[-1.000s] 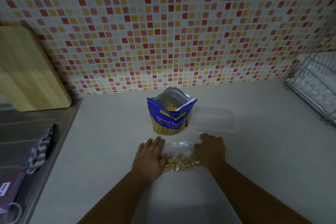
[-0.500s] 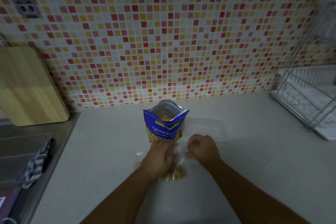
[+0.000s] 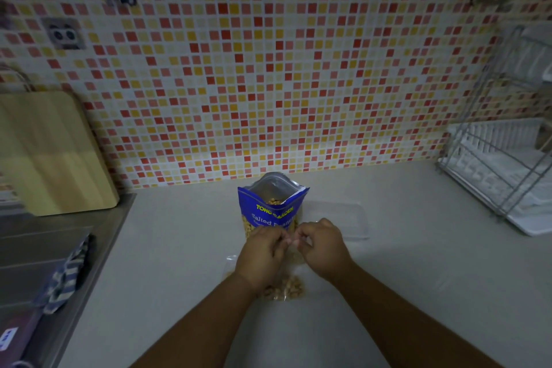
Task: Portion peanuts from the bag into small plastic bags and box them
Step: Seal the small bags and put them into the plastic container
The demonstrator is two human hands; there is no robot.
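Observation:
A blue bag of salted peanuts (image 3: 273, 203) stands open on the pale counter, peanuts showing in its mouth. In front of it a small clear plastic bag (image 3: 288, 290) hangs upright, its peanuts pooled at the bottom and touching the counter. My left hand (image 3: 263, 257) and my right hand (image 3: 321, 245) both pinch the top edge of this small bag, fingertips close together. Another small plastic bag (image 3: 230, 263) lies flat partly under my left hand. A clear plastic box (image 3: 343, 218) sits to the right behind my right hand.
A wooden cutting board (image 3: 50, 152) leans on the tiled wall at the left, above a steel sink (image 3: 44, 248) with a striped cloth (image 3: 65, 275). A wire dish rack (image 3: 507, 170) on a white tray stands at the right.
The small bag lay flat under my pressing hands; both hands have since lifted it upright by its top edge and drawn together. The view has tilted upward.

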